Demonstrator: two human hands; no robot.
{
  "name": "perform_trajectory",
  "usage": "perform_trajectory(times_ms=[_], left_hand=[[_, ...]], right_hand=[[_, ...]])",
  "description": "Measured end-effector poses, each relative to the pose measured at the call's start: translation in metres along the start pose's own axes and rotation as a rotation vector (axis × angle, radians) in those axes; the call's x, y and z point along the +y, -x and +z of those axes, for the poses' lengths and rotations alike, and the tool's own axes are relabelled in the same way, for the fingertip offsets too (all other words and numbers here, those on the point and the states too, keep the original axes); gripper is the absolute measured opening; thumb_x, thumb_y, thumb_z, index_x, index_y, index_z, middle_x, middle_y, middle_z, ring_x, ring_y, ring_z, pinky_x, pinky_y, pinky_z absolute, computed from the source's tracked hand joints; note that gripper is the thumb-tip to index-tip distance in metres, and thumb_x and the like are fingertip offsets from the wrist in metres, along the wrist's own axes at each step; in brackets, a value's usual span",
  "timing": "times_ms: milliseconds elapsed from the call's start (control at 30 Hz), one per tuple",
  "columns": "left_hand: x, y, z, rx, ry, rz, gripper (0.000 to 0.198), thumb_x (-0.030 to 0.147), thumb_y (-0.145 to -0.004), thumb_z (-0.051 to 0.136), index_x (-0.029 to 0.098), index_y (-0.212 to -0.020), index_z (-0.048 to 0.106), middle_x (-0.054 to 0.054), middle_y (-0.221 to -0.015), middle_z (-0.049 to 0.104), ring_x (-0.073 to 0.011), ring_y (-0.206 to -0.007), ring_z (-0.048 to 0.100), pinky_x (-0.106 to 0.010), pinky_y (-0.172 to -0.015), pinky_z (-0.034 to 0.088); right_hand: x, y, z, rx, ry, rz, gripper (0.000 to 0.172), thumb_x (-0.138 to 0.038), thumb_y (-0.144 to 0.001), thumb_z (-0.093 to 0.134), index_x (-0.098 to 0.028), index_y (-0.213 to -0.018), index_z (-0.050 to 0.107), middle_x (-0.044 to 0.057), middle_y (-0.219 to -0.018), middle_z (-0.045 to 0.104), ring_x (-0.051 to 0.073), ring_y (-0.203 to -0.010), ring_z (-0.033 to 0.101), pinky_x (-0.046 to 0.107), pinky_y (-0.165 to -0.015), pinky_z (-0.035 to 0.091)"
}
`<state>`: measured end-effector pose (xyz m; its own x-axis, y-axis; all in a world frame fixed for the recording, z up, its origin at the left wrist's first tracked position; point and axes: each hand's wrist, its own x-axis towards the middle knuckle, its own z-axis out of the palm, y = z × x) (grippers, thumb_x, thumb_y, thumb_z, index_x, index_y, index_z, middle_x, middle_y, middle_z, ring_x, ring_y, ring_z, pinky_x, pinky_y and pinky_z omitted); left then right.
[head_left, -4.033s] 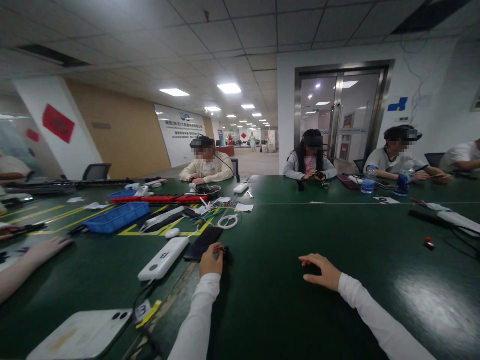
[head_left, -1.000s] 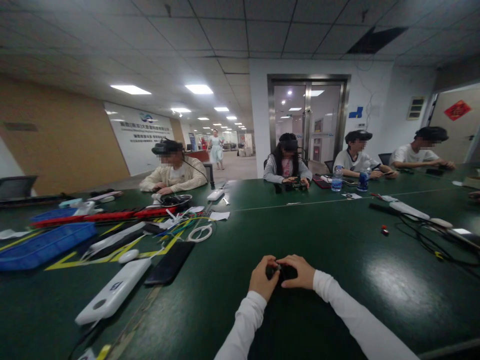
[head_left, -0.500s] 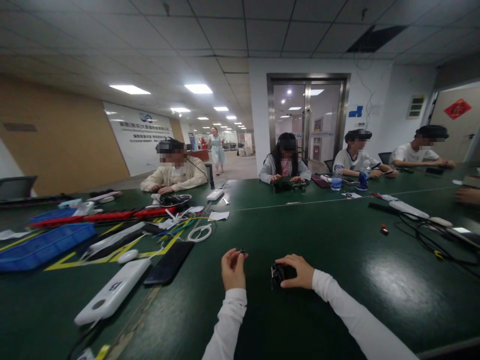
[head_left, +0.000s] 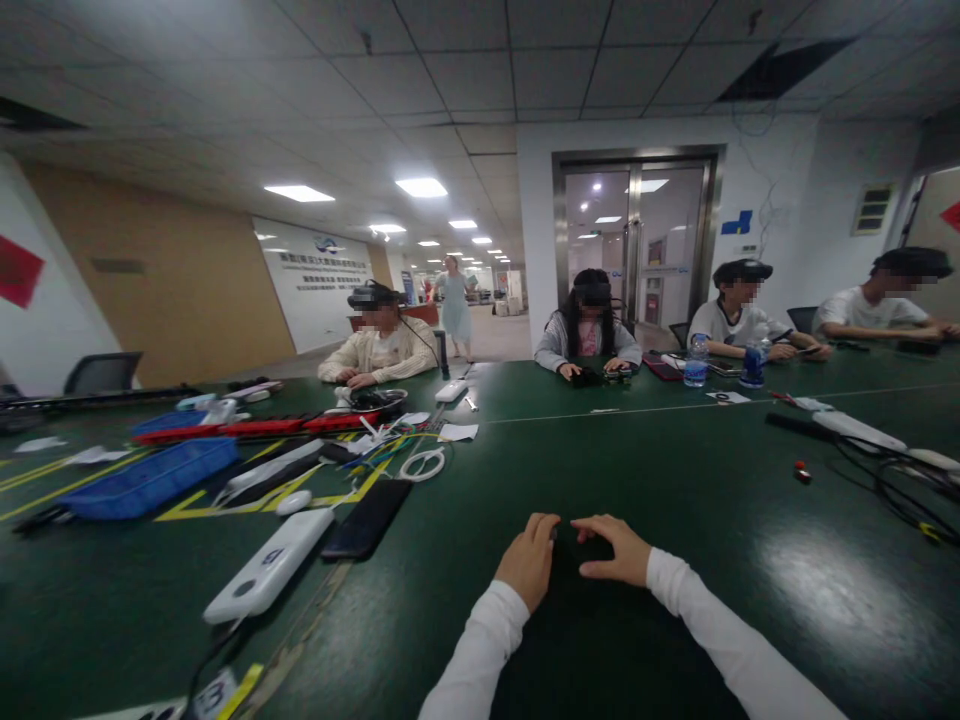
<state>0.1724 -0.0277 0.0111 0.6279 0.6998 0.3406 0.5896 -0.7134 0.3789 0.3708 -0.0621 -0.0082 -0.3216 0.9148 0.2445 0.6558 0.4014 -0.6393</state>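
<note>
Both my hands are close together above the dark green table (head_left: 675, 470), in the middle foreground. My left hand (head_left: 527, 562) is bent inward with its fingers together. A small greyish bit shows by its fingertips, too small to name, and the thumb is mostly hidden. Facing it, my right hand (head_left: 621, 550) has its thumb and fingers apart in a C shape. The gap between the two hands is dark; I cannot make out a black thing there against the shadow.
Left of my hands lie a black phone (head_left: 367, 520), a white power bank-like device (head_left: 270, 565), a coiled white cable (head_left: 422, 464) and a blue tray (head_left: 161, 475). A small red-and-black piece (head_left: 802, 472) and black cables (head_left: 885, 480) lie right. Several people sit across.
My left hand has moved right, close to my right hand. The small dark piece it pinched and the black device by my right hand no longer show clearly. The view has turned slightly left.
</note>
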Motion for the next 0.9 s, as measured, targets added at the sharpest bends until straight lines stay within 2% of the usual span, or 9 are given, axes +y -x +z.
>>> perform_trajectory(times_ms=[100, 267, 367, 467, 567, 700, 800, 900], left_hand=[[-0.033, 0.007, -0.016, 0.043, -0.035, -0.153, 0.037, 0.018, -0.08, 0.027, 0.021, -0.115, 0.039, -0.008, -0.115, 0.042, -0.0165, -0.095, 0.051, -0.031, -0.084, 0.039], [-0.1, 0.029, -0.053, 0.189, -0.102, -0.374, 0.035, 0.018, -0.079, 0.029, 0.02, -0.113, 0.037, -0.008, -0.112, 0.042, -0.017, -0.096, 0.05, -0.034, -0.085, 0.04], [-0.135, 0.043, -0.069, 0.286, -0.133, -0.42, 0.034, 0.018, -0.078, 0.031, 0.02, -0.112, 0.037, -0.008, -0.106, 0.044, -0.0175, -0.096, 0.05, -0.035, -0.085, 0.039], [-0.159, 0.052, -0.074, 0.376, -0.123, -0.41, 0.034, 0.019, -0.076, 0.034, 0.019, -0.11, 0.038, -0.007, -0.099, 0.047, -0.0176, -0.094, 0.05, -0.037, -0.086, 0.039], [-0.172, 0.054, -0.074, 0.491, -0.049, -0.414, 0.034, 0.022, -0.075, 0.036, 0.017, -0.109, 0.038, -0.006, -0.094, 0.049, -0.0167, -0.09, 0.052, -0.036, -0.085, 0.041], [-0.178, 0.056, -0.074, 0.635, 0.08, -0.538, 0.033, 0.024, -0.073, 0.04, 0.016, -0.105, 0.04, -0.006, -0.092, 0.054, -0.017, -0.089, 0.055, -0.035, -0.081, 0.043], [-0.176, 0.057, -0.075, 0.645, 0.133, -0.575, 0.03, 0.024, -0.071, 0.042, 0.018, -0.1, 0.044, -0.006, -0.091, 0.057, -0.0169, -0.088, 0.056, -0.035, -0.081, 0.043], [-0.176, 0.058, -0.074, 0.605, 0.132, -0.537, 0.026, 0.025, -0.071, 0.042, 0.018, -0.095, 0.047, -0.005, -0.093, 0.058, -0.0162, -0.087, 0.057, -0.035, -0.082, 0.042]], right_hand=[[-0.004, 0.003, -0.001, -0.01, -0.027, 0.021, 0.059, -0.049, -0.068, 0.058, -0.027, -0.119, 0.039, 0.003, -0.1, 0.054, 0.022, -0.096, 0.047, 0.04, -0.092, 0.028], [-0.002, 0.003, 0.002, -0.052, -0.061, 0.11, 0.057, -0.047, -0.069, 0.058, -0.028, -0.119, 0.038, 0.003, -0.104, 0.051, 0.024, -0.102, 0.044, 0.042, -0.091, 0.03], [0.001, 0.001, 0.005, -0.052, -0.063, 0.125, 0.056, -0.046, -0.068, 0.059, -0.028, -0.118, 0.039, 0.003, -0.104, 0.051, 0.024, -0.102, 0.043, 0.042, -0.09, 0.031], [0.001, 0.001, 0.005, -0.049, -0.064, 0.127, 0.055, -0.046, -0.069, 0.058, -0.028, -0.117, 0.04, 0.003, -0.103, 0.051, 0.025, -0.102, 0.043, 0.043, -0.089, 0.031], [0.001, 0.004, 0.004, -0.051, -0.063, 0.1, 0.055, -0.047, -0.07, 0.057, -0.028, -0.118, 0.039, 0.003, -0.104, 0.051, 0.024, -0.102, 0.044, 0.042, -0.089, 0.032], [0.003, 0.005, 0.006, -0.047, -0.064, 0.084, 0.054, -0.047, -0.071, 0.056, -0.028, -0.118, 0.039, 0.003, -0.105, 0.051, 0.023, -0.101, 0.044, 0.041, -0.088, 0.033], [0.006, 0.003, 0.009, -0.051, -0.054, 0.1, 0.055, -0.045, -0.069, 0.058, -0.027, -0.117, 0.04, 0.003, -0.103, 0.052, 0.024, -0.101, 0.044, 0.041, -0.089, 0.033], [0.006, 0.003, 0.009, -0.064, -0.051, 0.09, 0.055, -0.045, -0.069, 0.058, -0.027, -0.117, 0.04, 0.003, -0.103, 0.052, 0.023, -0.1, 0.045, 0.041, -0.09, 0.032]])
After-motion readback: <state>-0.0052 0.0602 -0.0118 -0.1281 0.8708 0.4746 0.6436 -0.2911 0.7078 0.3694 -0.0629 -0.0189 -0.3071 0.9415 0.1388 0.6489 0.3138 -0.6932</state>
